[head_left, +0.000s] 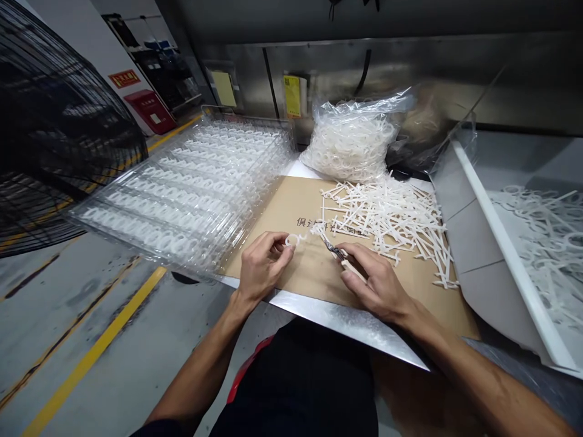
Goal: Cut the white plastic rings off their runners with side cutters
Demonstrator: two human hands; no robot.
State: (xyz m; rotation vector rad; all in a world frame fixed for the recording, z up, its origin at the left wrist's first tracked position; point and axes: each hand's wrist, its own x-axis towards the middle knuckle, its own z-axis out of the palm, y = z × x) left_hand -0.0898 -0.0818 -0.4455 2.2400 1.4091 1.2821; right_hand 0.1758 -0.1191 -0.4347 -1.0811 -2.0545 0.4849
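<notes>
My left hand [265, 262] pinches a white plastic ring part [292, 241] between thumb and fingers, above the cardboard sheet. In my right hand [376, 280] is a pair of nippers [337, 250] with pale handles, its jaws pointing up and left toward the ring part. A small white piece lies or hangs by the jaw tips; whether it is joined to the ring part I cannot tell. Just beyond my right hand spreads a loose pile of thin white plastic sprues [392, 212] on the cardboard [310, 279].
Stacked clear trays [182, 182] with rows of white rings stand at left. A clear bag [350, 142] full of white parts sits at the back. On the right is a white bin [505, 255] holding more parts. A large black fan [59, 121] stands far left.
</notes>
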